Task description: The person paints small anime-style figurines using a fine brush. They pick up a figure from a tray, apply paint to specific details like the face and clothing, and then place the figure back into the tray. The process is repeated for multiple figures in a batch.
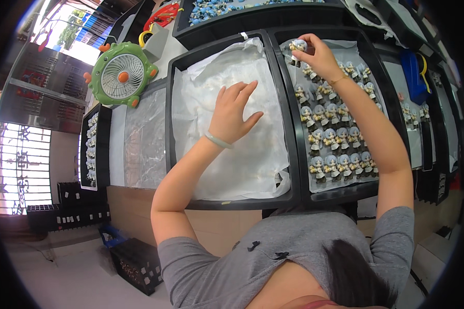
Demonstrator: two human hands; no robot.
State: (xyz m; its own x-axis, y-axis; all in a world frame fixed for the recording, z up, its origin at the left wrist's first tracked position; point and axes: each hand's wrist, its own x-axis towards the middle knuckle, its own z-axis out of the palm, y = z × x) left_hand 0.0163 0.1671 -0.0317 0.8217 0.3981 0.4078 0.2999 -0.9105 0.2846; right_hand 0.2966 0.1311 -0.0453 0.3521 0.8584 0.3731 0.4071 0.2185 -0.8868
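My right hand [319, 57] pinches a small figurine [297, 47] with pale grey hair and a dark base, at the far left corner of the right black tray [339, 194]. Below and beside it, rows of similar figurines [336, 139] stand on white paper in that tray; my forearm hides some of them. My left hand [233, 112], fingers spread and holding nothing, is over the left black tray [232, 204]. White sheeting [232, 170] lines this tray, and no figurines show on top of it.
A green animal-shaped fan [122, 76] stands left of the trays, near clear plastic sheet [145, 139]. Behind lies a black tray of blue pieces [227, 13]. At the right are a blue holder [415, 77] and more figurines [412, 116]. Another figurine tray [103, 149] sits far left.
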